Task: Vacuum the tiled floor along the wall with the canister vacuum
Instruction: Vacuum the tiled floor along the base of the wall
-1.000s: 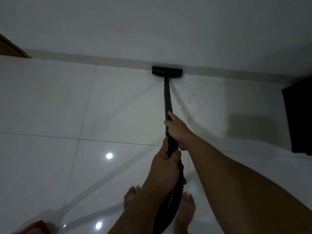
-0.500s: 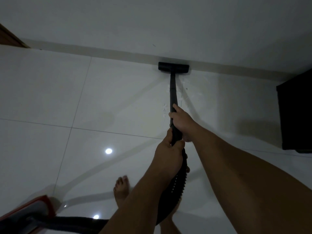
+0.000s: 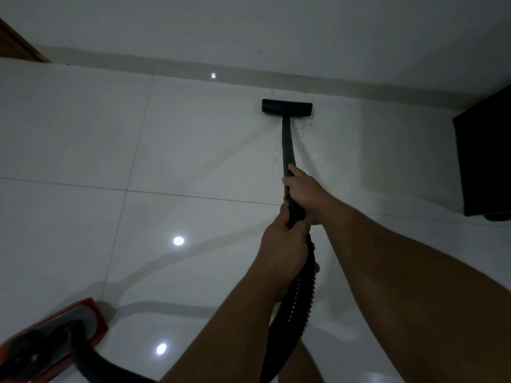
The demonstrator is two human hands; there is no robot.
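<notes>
A black vacuum wand runs from my hands down to a flat black floor head. The head rests on the glossy white tiled floor, a short way off the pale baseboard of the wall. My right hand grips the wand higher up its shaft. My left hand grips it just below, where the ribbed black hose begins. The red and grey canister sits at the bottom left with the hose plugged into it.
A dark cabinet stands on the floor at the right, against the wall. A brown wooden edge shows at the top left corner. Ceiling lights reflect as bright spots on the tiles. Open tiled floor spreads to the left.
The floor head has pulled back from the baseboard toward me. The canister has come further into view at the bottom left, and my feet have dropped out of sight.
</notes>
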